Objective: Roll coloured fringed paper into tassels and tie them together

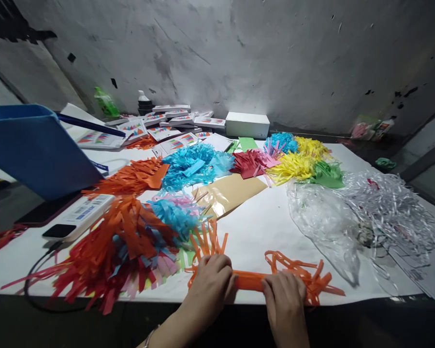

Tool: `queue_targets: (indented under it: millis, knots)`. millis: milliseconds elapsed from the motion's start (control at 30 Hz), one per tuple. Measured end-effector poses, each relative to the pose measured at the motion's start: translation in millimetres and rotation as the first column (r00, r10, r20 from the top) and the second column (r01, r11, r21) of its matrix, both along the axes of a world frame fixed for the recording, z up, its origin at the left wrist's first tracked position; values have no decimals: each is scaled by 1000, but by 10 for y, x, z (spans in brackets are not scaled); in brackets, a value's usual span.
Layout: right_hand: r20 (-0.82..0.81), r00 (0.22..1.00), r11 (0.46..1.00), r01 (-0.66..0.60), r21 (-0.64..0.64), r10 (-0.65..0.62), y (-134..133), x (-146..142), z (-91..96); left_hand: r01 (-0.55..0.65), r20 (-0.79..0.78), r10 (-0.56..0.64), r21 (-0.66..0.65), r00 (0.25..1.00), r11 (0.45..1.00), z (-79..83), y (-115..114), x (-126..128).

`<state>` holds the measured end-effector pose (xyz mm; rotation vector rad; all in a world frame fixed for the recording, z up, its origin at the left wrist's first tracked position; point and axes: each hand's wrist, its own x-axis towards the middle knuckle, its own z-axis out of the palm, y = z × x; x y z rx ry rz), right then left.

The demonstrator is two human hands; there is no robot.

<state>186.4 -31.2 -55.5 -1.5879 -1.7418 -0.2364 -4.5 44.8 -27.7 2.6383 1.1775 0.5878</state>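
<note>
An orange paper tassel [249, 280] lies across the front of the white-covered table, its uncut middle band stretched between my hands. My left hand [213, 276] is closed on the band's left part, and fringed strips fan out beyond it. Closed on the right part is my right hand [283, 290], with loose looping strips spreading past it. To the left of my hands sits a big heap of orange and red fringed paper [130, 232], with blue fringed paper [177, 212] beside it. Behind my hands rests a tan paper packet [235, 191].
A blue bin [39, 150], a white device with a cable [79, 217] and flat boxes [177, 116] occupy the left and back. A white box [247, 124] stands by the wall. Clear plastic [322, 222] and silver tinsel [387, 208] lie right; yellow fringes [293, 166] lie behind.
</note>
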Motion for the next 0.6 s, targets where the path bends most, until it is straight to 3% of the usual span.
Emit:
queue_targets:
  millis: [100, 133, 233, 333, 467, 600]
  knots:
    - [49, 994, 995, 100, 13, -100, 93, -45, 88, -123, -56, 122, -15, 991, 992, -8, 67, 79]
    - [66, 994, 996, 81, 41, -84, 108, -47, 108, -126, -43, 126, -1, 991, 992, -17, 90, 92]
    - [110, 984, 982, -153, 106, 141, 80, 12, 118, 49, 41, -52, 69, 998, 996, -53, 128, 67]
    - [147, 936, 939, -333, 88, 319, -30, 142, 51, 257, 80, -267, 115, 960, 960, -73, 92, -26]
    - [191, 906, 913, -400, 83, 379, -154, 276, -34, 334, 132, -361, 193, 923, 923, -37, -21, -115]
    - [14, 941, 940, -340, 31, 339, -169, 230, -32, 278, 236, -309, 156, 921, 948, 5, -103, -104]
